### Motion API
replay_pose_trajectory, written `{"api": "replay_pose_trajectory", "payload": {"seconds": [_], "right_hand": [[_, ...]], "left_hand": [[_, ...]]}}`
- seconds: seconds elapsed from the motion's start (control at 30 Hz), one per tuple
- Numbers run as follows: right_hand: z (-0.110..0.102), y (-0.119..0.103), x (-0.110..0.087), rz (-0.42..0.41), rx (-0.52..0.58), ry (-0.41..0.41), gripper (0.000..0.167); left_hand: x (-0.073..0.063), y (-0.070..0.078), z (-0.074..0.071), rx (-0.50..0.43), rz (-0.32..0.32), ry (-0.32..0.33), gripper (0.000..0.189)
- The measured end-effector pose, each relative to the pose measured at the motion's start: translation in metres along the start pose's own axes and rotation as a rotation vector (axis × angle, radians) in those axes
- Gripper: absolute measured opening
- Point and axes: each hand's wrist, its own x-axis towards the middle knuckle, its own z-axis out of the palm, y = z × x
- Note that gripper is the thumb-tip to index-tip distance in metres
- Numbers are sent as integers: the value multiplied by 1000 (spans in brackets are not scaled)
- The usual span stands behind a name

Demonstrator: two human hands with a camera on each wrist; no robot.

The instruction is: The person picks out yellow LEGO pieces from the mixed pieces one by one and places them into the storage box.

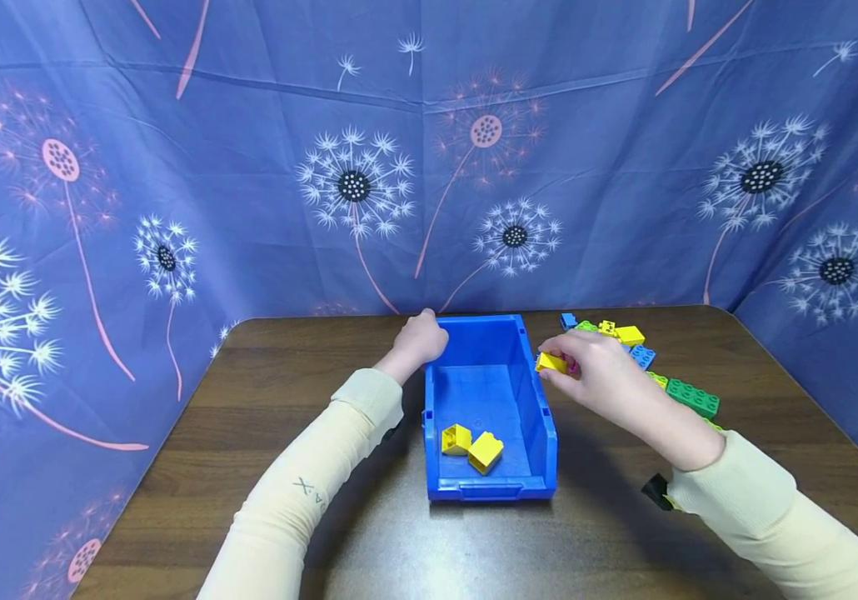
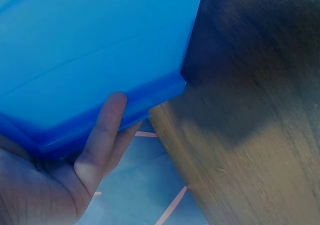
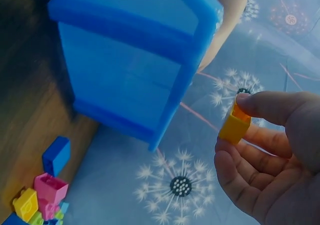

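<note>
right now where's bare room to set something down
The table is bare left of the left sleeve, and in front of the blue bin up to the right sleeve. Inside, floor behind two yellow blocks is free. Crowded: right of the bin's far end, with loose bricks and the right hand.

The blue rectangular open bin (image 1: 474, 396) is smooth moulded plastic with a soft gloss. The held yellow box-shaped brick (image 3: 235, 130) looks like smooth, faintly shiny plastic; the long green studded brick (image 1: 691, 397) is hard plastic, knobbly on top. The brown wood-grained table (image 1: 286, 358) has a satin sheen. The blue dandelion-print backdrop (image 1: 249, 167) is matt, creased cloth, the cream sleeve (image 1: 286, 508) matt, soft-looking fabric.
</note>
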Motion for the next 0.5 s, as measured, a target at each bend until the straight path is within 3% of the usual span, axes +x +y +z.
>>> {"api": "replay_pose_trajectory", "payload": {"seconds": [0.5], "right_hand": [[9, -31, 11, -24, 41, -90, 32]], "left_hand": [[0, 0, -1, 29, 7, 12, 48]]}}
